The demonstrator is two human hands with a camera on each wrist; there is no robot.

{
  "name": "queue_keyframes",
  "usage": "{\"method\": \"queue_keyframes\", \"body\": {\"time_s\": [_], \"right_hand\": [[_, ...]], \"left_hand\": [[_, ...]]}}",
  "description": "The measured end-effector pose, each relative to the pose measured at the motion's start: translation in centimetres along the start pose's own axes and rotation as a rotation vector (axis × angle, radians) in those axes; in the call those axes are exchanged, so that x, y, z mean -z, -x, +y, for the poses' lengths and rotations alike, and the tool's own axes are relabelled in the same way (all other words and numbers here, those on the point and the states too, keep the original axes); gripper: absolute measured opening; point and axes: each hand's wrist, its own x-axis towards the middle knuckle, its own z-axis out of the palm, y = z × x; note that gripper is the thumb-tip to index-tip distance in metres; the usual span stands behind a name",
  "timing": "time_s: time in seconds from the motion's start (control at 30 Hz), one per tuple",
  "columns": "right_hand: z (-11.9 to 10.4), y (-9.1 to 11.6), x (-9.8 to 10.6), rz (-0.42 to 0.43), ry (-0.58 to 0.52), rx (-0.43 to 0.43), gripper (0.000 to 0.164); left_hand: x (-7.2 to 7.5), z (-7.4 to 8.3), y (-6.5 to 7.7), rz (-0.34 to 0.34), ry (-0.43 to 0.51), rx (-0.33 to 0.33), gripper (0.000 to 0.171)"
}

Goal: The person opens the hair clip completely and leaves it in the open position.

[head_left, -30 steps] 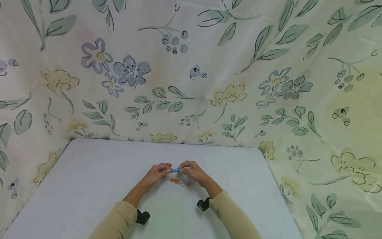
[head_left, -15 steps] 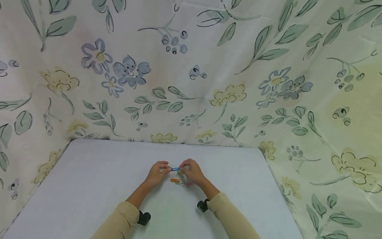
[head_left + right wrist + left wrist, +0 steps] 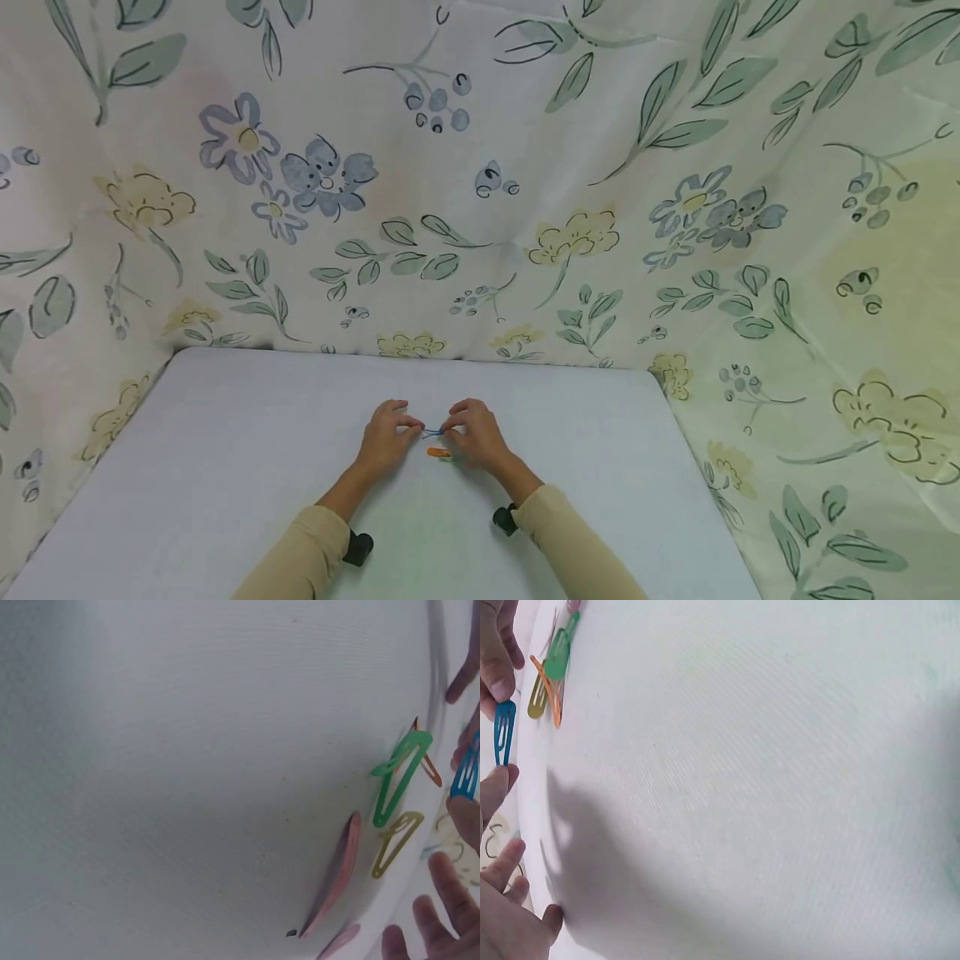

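A blue snap hair clip (image 3: pixel 432 432) spans the gap between both hands, raised over the far-middle part of the white table. My left hand (image 3: pixel 390 437) pinches its narrow end with thumb and finger. At the wider end, my right hand (image 3: pixel 474 433) pinches it the same way. The slotted blue clip (image 3: pixel 505 731) shows between the fingertips in the left wrist view. Below the hands lie more snap clips: an orange one (image 3: pixel 430 766), a green one (image 3: pixel 405 780), an olive-yellow one (image 3: pixel 397 844) and a pink one (image 3: pixel 337 877).
The white table (image 3: pixel 247 467) reaches back to a floral-patterned cloth (image 3: pixel 450 167) hanging behind and at the sides. Another pink piece (image 3: pixel 341 941) and a small dark speck (image 3: pixel 292 933) show near the clips. Black wrist cameras (image 3: pixel 358 548) hang by both sleeves.
The blue clip has turned from broad side to a thin, forked outline in the head view and sits slightly lower. My right hand has shifted slightly left and covers the pink clip there.
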Motion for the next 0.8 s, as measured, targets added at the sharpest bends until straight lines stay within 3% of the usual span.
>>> {"method": "queue_keyframes", "body": {"time_s": [0.23,0.53,0.8], "right_hand": [[0.5,-0.1,-0.5,0.005,0.075,0.054,0.01],[1.0,0.0,-0.9,-0.006,0.133,0.094,0.01],[1.0,-0.1,-1.1,-0.046,0.12,0.027,0.01]], "left_hand": [[-0.1,-1.2,0.2,-0.067,-0.055,-0.019,0.009],[-0.2,-1.4,0.6,-0.066,-0.093,-0.064,0.007],[-0.5,-1.6,0.6,-0.074,-0.09,-0.06,0.008]]}}
